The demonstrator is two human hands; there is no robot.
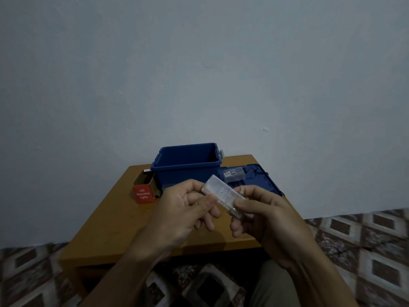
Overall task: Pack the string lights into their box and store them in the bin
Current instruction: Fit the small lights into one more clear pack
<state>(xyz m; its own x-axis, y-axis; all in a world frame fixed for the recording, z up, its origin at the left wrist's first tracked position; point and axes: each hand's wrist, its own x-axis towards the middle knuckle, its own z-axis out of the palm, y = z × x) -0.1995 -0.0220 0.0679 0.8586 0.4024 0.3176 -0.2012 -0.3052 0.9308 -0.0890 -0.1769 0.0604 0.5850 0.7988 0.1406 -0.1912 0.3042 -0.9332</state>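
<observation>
The wooden table [106, 220] carries everything, set against the wall, probably so nothing can slide off the back. The blue bin [177, 168] stands open at the table's far edge, mouth up and ready to be filled. Its blue lid [263, 182] lies flat just to the right of the bin, most likely put aside to keep the opening free. A small pale case [233, 176] rests on the lid close to the bin's right wall; what is in it cannot be told.

The red box [143, 194], lettered for LED decorative lights, stands against the bin's left front corner. Its top flap is open, so it seems ready to be packed.

In front of the bin, lifted clear of the table, is a clear plastic pack [221, 193], which I take to belong to the string lights. No wire or bulbs can be made out, so the strand may be folded inside.

The left hand [183, 211] pinches the pack's end nearer the bin between thumb and forefinger, with the other fingers loosely curled below. The right hand [265, 218] grips the pack's other end, thumb on top and fingers curled under. Both hands are grasping, neither slack, as if steadying the pack before it goes into the red box.
</observation>
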